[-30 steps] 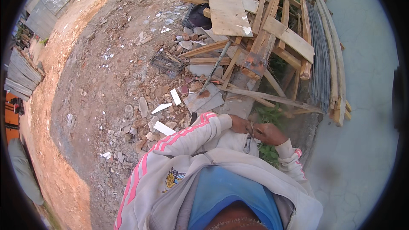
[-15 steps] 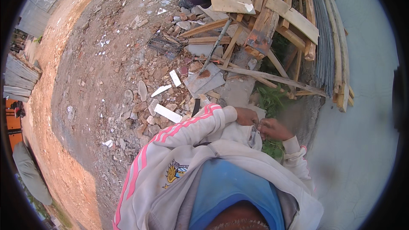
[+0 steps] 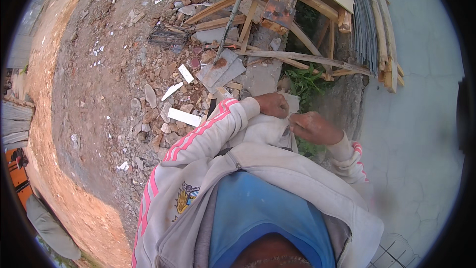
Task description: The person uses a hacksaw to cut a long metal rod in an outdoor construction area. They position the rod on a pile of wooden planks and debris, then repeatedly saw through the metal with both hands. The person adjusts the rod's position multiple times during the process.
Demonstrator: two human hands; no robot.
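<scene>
My left hand (image 3: 273, 105) is closed, its knuckles turned toward the right hand. Just beside it, my right hand (image 3: 316, 127) is curled with its thumb and forefinger pinched together, close to the left fingertips. Anything between the fingers is too small or hidden to make out. Pale cloth (image 3: 265, 130) lies directly under both hands, over my lap. Both arms wear a whitish jacket (image 3: 198, 141) with pink sleeve stripes, open over a blue shirt (image 3: 267, 203).
Ahead lies a pile of timber (image 3: 282, 0) beside a bundle of thin grey rods (image 3: 362, 20). A grey wall (image 3: 411, 119) runs along the right. White tile strips (image 3: 184, 116), flat grey slabs (image 3: 223, 69) and a wire rack (image 3: 168, 37) lie among rubble. Green plants (image 3: 302, 82) grow by the wall.
The view has shifted, so the timber and rubble sit higher and further left. My hands remain close together over the pale cloth; the right hand shows more of its back.
</scene>
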